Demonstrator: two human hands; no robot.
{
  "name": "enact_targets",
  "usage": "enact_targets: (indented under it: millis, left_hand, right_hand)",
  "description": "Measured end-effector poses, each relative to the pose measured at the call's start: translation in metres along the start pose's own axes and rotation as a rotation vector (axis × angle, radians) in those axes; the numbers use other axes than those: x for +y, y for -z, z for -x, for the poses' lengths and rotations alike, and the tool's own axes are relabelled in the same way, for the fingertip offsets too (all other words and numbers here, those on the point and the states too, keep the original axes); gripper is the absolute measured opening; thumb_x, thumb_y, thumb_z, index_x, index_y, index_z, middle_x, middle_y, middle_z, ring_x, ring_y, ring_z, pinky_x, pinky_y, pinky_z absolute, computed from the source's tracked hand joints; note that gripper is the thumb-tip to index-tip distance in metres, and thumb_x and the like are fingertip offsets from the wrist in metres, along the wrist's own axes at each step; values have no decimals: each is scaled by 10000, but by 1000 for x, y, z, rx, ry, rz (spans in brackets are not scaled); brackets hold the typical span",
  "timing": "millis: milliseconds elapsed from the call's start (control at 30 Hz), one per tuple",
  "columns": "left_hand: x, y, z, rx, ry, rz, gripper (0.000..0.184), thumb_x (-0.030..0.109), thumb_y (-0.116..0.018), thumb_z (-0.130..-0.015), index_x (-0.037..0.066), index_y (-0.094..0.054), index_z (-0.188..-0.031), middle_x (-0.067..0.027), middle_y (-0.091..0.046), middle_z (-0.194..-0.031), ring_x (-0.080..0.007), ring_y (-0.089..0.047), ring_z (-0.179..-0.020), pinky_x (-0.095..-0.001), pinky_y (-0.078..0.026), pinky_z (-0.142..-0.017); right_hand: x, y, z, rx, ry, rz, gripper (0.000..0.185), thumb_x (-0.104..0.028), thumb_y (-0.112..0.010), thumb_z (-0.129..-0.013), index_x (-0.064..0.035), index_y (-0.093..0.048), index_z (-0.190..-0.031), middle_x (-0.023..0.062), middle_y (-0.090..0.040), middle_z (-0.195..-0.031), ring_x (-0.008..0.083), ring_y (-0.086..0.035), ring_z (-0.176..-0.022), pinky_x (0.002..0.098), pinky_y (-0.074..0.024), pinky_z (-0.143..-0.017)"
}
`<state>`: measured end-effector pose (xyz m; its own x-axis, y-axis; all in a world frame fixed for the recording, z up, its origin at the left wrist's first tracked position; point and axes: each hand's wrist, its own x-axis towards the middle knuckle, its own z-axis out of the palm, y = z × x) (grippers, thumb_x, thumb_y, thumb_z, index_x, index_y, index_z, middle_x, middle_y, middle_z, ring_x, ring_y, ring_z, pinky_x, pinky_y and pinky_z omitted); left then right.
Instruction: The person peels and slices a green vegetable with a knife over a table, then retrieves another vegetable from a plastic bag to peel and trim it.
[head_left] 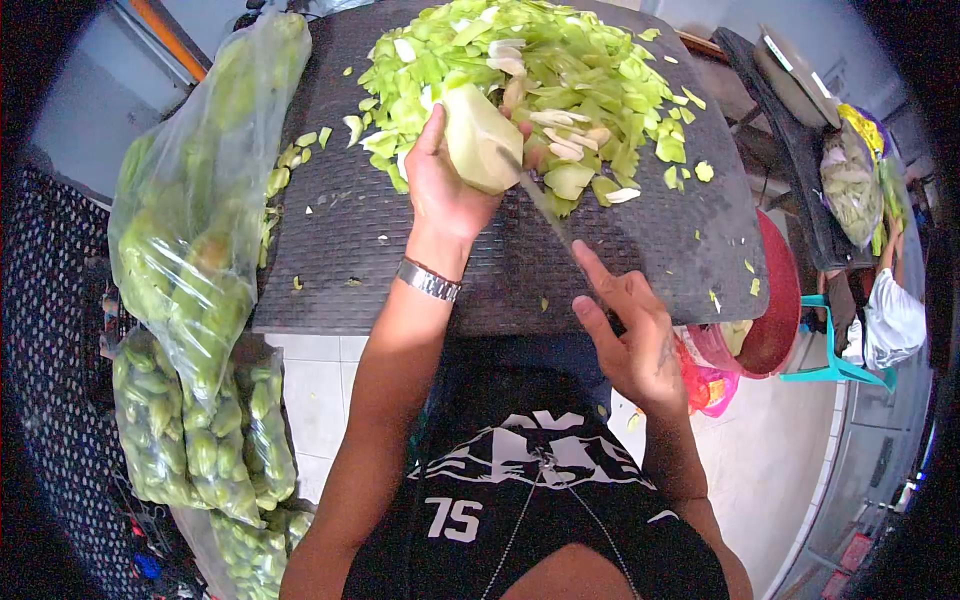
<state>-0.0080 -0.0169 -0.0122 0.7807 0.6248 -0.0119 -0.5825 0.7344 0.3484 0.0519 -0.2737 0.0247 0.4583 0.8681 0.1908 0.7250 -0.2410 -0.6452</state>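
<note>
My left hand (448,192) is closed around a peeled, pale fruit (478,140) that looks like a green papaya, held up over the table's near side. Against its lower right side lies the blade of a knife (545,208). The knife's handle is inside my right hand (632,335), whose index finger stretches along toward the blade. Just beyond the fruit, a large heap of light green peelings (600,90) covers the far part of the table, with some whitish slices (565,135) among them.
The dark woven-pattern table (350,250) carries scattered scraps. Clear bags of green fruit (190,260) hang or stand at the left. A red tub (778,290) with pale pieces is at the right, near a teal stool (840,365) and another person's white sleeve (893,318).
</note>
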Motion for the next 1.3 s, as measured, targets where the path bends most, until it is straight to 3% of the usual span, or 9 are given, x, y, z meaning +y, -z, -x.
enact_targets:
  millis: [133,233,533,733,833,1133,1233,1300]
  left_hand:
    - [1,7,-3,-95,-31,-44,617,501,-430,-1035,63,-432,-1469,-233,-572,-1350,-420,-602,-1163,-587,-511,-943]
    - [-1,2,0,-12,-45,-58,603,543,-423,-1034,66,-473,-1400,-194,-610,-1288,-378,-638,-1080,-551,-537,-886]
    - [-8,-2,1,-20,-18,8,532,534,-440,-1032,101,-508,-1334,-142,-616,-1086,-398,-618,-1065,-584,-498,-947]
    - [-17,0,3,-70,30,87,539,539,-427,-1032,103,-505,-1339,-137,-611,-1097,-404,-609,-1077,-587,-484,-963]
    - [-19,-11,12,48,-48,60,535,535,-416,-1037,108,-505,-1347,-137,-609,-1107,-407,-612,-1072,-586,-484,-960]
    - [-41,-12,21,37,-191,53,584,550,-396,-1034,83,-505,-1367,-160,-611,-1173,-417,-613,-1097,-572,-502,-970]
    - [-44,-17,27,140,-237,-10,594,589,-399,-1025,103,-498,-1353,-145,-586,-1179,-394,-613,-1089,-523,-493,-937]
    - [-43,-15,31,94,-224,42,587,582,-415,-1023,94,-501,-1338,-158,-576,-1217,-406,-605,-1121,-537,-485,-961]
  right_hand:
    - [-5,-9,5,-25,-24,-32,506,-214,-714,-935,-221,-598,-1427,125,-584,-796,276,-619,-701,408,-521,-655]
    - [1,-21,4,55,8,-22,503,-248,-717,-936,-235,-599,-1425,143,-610,-793,293,-634,-666,416,-519,-626]
    - [7,-28,-5,27,-80,-40,480,-271,-698,-952,-239,-601,-1421,161,-622,-720,328,-653,-653,446,-518,-642]
    - [10,-29,-14,47,-79,-12,469,-317,-684,-956,-262,-603,-1415,161,-652,-764,329,-668,-683,446,-531,-661]
    - [1,-26,-9,53,-120,19,462,-336,-679,-956,-263,-611,-1407,159,-663,-779,327,-673,-695,445,-536,-664]
    - [0,-37,-16,155,-115,-13,468,-335,-737,-910,-270,-650,-1365,137,-673,-768,304,-676,-655,432,-539,-633]
    - [-1,-42,-14,211,-72,-9,460,-330,-744,-906,-258,-662,-1353,137,-659,-749,296,-655,-624,419,-531,-613]
    - [-5,-34,-13,131,-121,28,471,-252,-742,-909,-249,-648,-1370,135,-644,-746,248,-634,-642,379,-517,-653]
